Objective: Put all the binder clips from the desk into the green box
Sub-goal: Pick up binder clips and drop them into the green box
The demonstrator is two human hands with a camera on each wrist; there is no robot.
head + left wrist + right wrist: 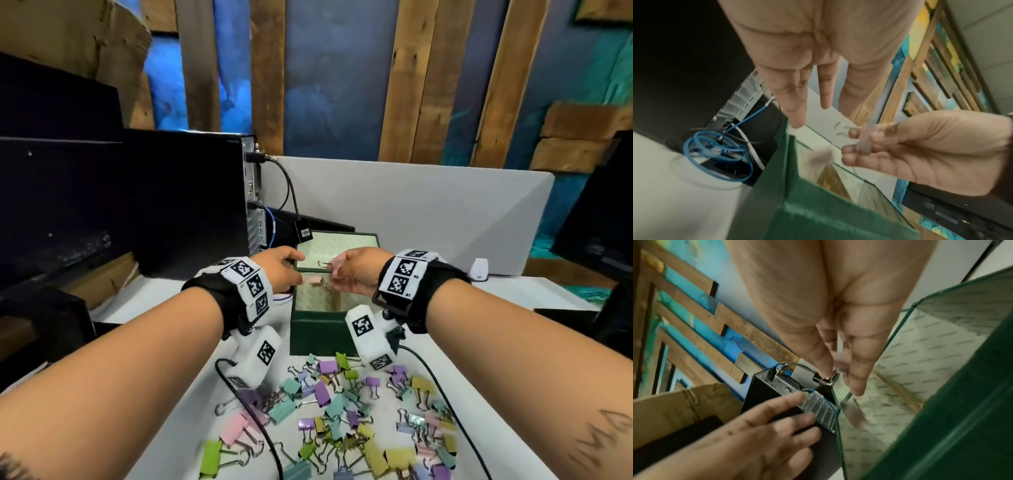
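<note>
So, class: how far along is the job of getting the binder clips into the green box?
Early. A blurred pink clip is dropping from the open left hand into the green box. The right hand pinches another pink clip over it. The pile of clips is left on the desk.

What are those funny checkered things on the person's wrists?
Each wrist wears a black strap. The left band and the right band are white with black square code patterns. A small white camera block, also with a code square, hangs under each wrist, with a thin black cable trailing away. The arms are bare, without sleeves.
</note>
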